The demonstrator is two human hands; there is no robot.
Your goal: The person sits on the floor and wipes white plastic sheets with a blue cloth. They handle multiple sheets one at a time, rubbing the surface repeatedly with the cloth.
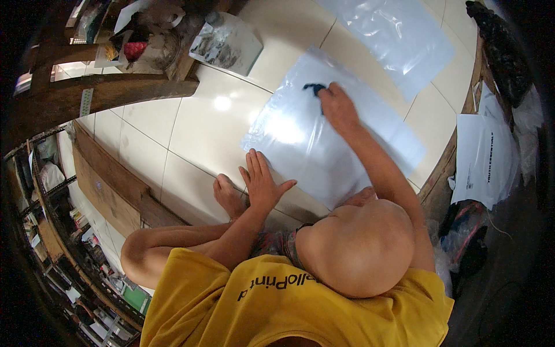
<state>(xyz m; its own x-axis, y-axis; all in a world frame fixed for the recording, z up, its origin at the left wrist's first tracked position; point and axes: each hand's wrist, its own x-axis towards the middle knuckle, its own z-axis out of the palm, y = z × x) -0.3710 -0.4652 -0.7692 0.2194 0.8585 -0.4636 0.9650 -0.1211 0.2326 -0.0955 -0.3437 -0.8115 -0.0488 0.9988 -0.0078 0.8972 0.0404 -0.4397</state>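
Note:
A clear, shiny plastic sheet [324,144] lies on the tiled floor in front of me, catching bright glare. Over its far part, my right hand [338,107] grips a small dark blue cloth [315,89] pressed against the surface; the fingers hide much of it. My left hand [263,182] is stretched flat with spread fingers at the sheet's near left edge, fingertips by its border. Whether those fingertips touch the plastic I cannot tell. A second plastic sheet [399,40] lies farther off to the right.
A white, dark-smudged container [225,46] stands at the far left beside a wooden frame [133,92]. Shelves with many items [52,231] run along the left. On the right are a white printed bag [485,156] and black plastic [500,63]. My bent knee [370,243] rises close by.

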